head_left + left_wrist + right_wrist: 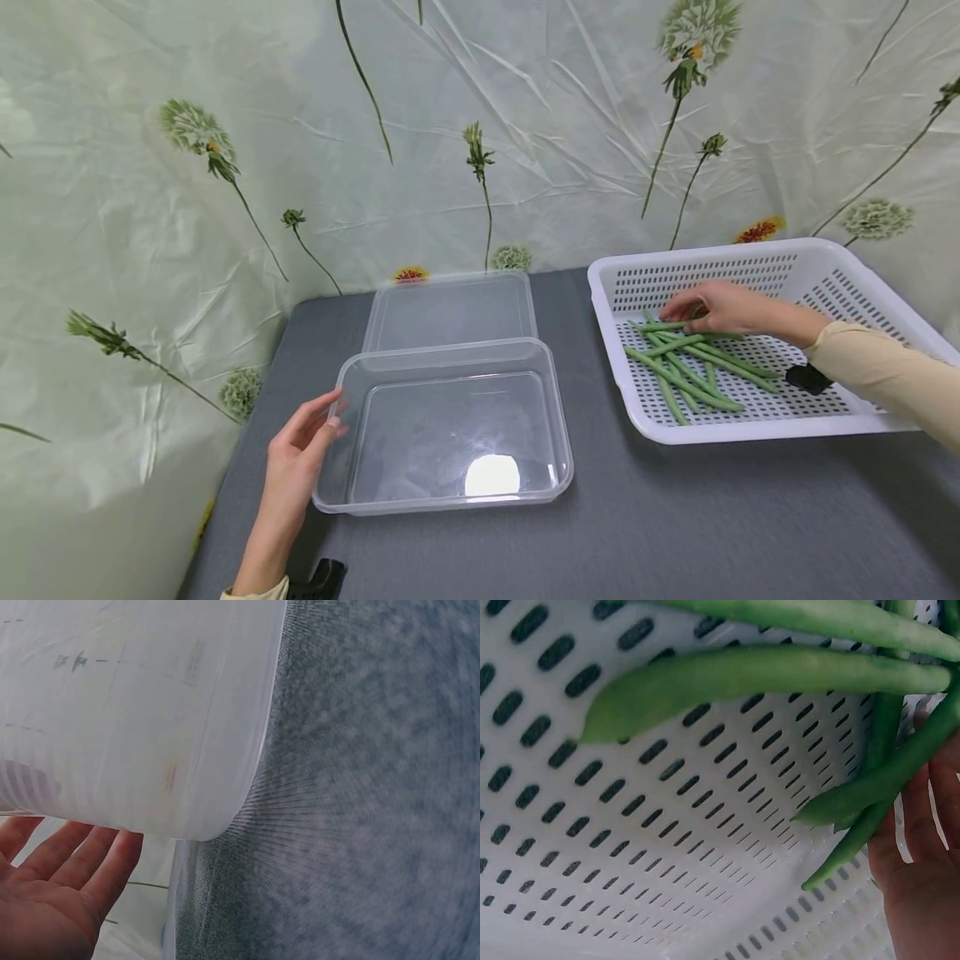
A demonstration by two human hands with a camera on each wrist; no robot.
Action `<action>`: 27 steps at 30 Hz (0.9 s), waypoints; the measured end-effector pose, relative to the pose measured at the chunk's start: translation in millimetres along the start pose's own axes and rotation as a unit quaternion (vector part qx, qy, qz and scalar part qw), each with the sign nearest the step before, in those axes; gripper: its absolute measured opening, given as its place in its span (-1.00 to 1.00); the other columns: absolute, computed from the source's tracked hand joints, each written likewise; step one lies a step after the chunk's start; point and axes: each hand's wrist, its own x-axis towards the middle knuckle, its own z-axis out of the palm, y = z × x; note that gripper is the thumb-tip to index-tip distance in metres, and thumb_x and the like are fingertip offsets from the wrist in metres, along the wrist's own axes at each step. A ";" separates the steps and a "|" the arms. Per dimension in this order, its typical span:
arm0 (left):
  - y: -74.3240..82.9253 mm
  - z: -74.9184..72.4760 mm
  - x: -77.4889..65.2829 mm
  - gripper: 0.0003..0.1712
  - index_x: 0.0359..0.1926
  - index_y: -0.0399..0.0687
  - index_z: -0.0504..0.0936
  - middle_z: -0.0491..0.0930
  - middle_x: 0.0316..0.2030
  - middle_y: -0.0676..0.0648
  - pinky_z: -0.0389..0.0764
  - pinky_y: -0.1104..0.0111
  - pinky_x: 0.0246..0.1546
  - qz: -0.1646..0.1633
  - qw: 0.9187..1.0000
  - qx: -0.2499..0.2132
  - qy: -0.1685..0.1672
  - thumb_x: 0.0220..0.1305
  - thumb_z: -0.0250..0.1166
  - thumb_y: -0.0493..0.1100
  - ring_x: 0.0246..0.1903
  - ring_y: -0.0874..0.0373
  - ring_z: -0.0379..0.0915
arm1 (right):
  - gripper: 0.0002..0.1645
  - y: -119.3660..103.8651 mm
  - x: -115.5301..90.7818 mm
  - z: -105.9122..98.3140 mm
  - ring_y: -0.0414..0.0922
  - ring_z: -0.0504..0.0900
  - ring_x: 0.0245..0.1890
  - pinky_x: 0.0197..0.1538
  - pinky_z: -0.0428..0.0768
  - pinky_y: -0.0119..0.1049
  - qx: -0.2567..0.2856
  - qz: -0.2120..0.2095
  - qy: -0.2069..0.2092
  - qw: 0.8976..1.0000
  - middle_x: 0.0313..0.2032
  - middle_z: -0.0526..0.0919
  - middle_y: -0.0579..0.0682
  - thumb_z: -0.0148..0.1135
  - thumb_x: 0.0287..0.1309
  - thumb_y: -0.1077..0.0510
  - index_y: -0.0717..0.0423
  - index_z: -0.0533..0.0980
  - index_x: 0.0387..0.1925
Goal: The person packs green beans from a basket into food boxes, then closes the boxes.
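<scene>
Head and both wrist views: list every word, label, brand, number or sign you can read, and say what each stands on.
None: no readable text on the clear plastic container, its lid, the white perforated basket or the flower-printed sheet.
Faint marks on the container's side in the left wrist view: too blurred to make out as lettering.

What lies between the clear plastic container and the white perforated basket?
In the head view, only bare gray tabletop separates the clear plastic container from the white perforated basket.
</scene>
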 end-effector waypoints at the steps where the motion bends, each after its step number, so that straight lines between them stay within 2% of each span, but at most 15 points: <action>1: -0.2 0.1 -0.2 -0.58 0.28 -0.25 0.47 0.46 0.24 -0.20 0.55 0.45 0.00 0.000 1.000 -0.002 0.000 0.46 0.15 -0.27 0.13 0.23 0.48 | -0.62 -0.3 -0.5 0.3 -0.03 0.67 -0.15 -0.03 0.59 0.03 -0.004 0.001 0.003 1.000 -0.14 0.70 0.02 0.34 0.09 0.43 0.19 0.65 -0.02; 10: -0.3 0.3 -0.5 -0.59 0.28 -0.22 0.47 0.46 0.24 -0.19 0.55 0.47 -0.02 -0.002 1.000 0.013 0.003 0.46 0.14 -0.28 0.12 0.23 0.49 | -0.66 -8.6 -4.1 -6.4 -0.01 0.65 -0.11 -0.06 0.60 -0.05 -0.001 0.011 0.006 1.000 -0.12 0.70 0.01 0.32 0.14 0.41 0.13 0.66 -0.03; 15: 0.9 1.1 0.4 -0.59 0.28 -0.22 0.48 0.46 0.24 -0.19 0.55 0.47 -0.03 0.000 1.000 0.018 0.005 0.46 0.14 -0.28 0.11 0.23 0.49 | -0.66 -13.9 -7.7 -10.5 0.03 0.64 -0.07 -0.05 0.62 -0.11 0.041 0.001 -0.005 0.999 -0.05 0.67 0.10 0.29 0.20 0.38 0.24 0.60 0.04; 19: 1.4 1.3 -0.1 -0.59 0.28 -0.23 0.47 0.45 0.24 -0.21 0.55 0.49 -0.03 -0.001 1.000 0.021 0.002 0.46 0.14 -0.27 0.11 0.25 0.48 | -0.62 -19.6 -13.2 -14.9 0.04 0.64 -0.08 -0.18 0.64 -0.22 0.087 0.014 -0.016 0.996 -0.06 0.65 0.17 0.23 0.26 0.38 0.31 0.51 0.11; 24: 1.8 1.0 -0.8 -0.58 0.29 -0.22 0.47 0.46 0.24 -0.19 0.55 0.49 -0.03 -0.001 1.000 0.024 0.003 0.46 0.14 -0.26 0.11 0.26 0.49 | -0.58 -30.1 -21.9 -24.3 0.03 0.68 -0.31 -0.46 0.60 -0.20 0.116 0.055 -0.015 0.992 -0.10 0.64 0.23 0.19 0.31 0.35 0.28 0.44 0.18; 27: 1.9 0.7 -1.1 -0.58 0.28 -0.23 0.47 0.47 0.23 -0.19 0.55 0.48 -0.03 0.000 1.000 0.017 0.005 0.46 0.14 -0.27 0.10 0.24 0.50 | -0.54 -36.0 -26.1 -29.8 0.01 0.68 -0.39 -0.56 0.58 -0.18 0.118 0.077 -0.012 0.990 -0.09 0.64 0.23 0.23 0.32 0.27 0.23 0.42 0.22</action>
